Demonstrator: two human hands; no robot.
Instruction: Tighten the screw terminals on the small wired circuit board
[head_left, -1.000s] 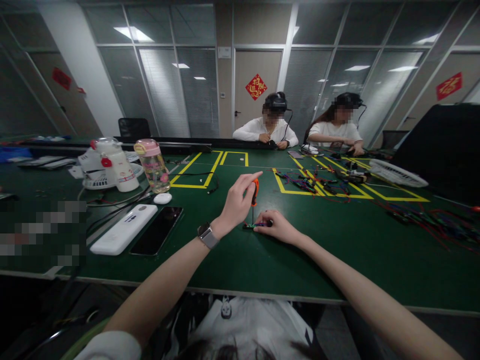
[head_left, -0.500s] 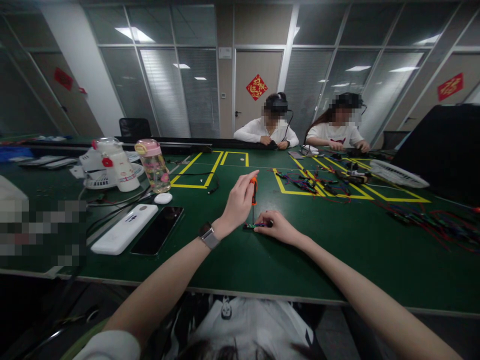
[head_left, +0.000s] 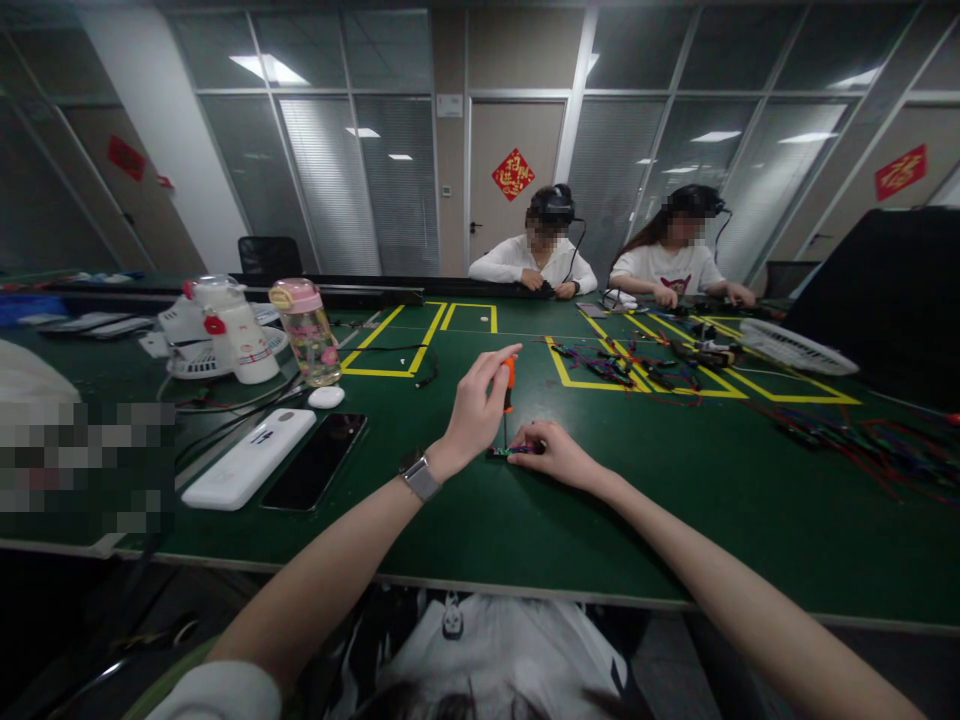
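My left hand is closed around the orange-and-black handle of a screwdriver, fingers pointing up and away. The screwdriver stands upright, and its thin shaft runs down to a small green circuit board lying on the green tabletop. My right hand rests on the table and pinches the board's right end, where dark and purplish wires show between the fingers. The exact spot the screwdriver tip touches is too small to make out.
Left of my arms lie a white power bank, a black phone and a white earbud case. Drink bottles stand behind. Wired boards lie within yellow tape, and more wires lie at right. Two people sit opposite.
My left hand has shifted slightly on the screwdriver, and the handle shows turned, with more orange facing me. My right hand and the circuit board stay in place.
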